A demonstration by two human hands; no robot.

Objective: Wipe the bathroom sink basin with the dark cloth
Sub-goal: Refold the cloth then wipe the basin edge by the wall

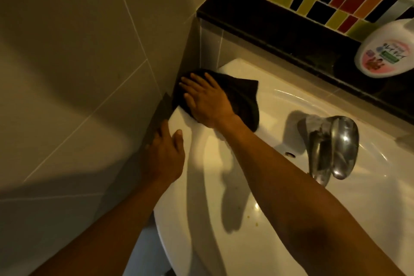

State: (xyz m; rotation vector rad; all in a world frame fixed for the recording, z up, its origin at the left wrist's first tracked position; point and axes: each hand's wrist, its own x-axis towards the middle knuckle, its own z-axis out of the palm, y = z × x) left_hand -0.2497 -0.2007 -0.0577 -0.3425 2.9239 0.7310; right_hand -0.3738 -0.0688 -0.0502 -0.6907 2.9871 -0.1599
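The white sink fills the lower right of the head view. A dark cloth lies flat on the sink's far left corner, by the wall. My right hand presses on the cloth with fingers spread, palm down. My left hand rests on the sink's left rim beside the wall, fingers apart, holding nothing. The two hands are a short way apart.
A chrome tap stands at the sink's back edge, right of my right forearm. A white bottle sits on the black ledge under coloured mosaic tiles. Beige wall tiles close in the left side.
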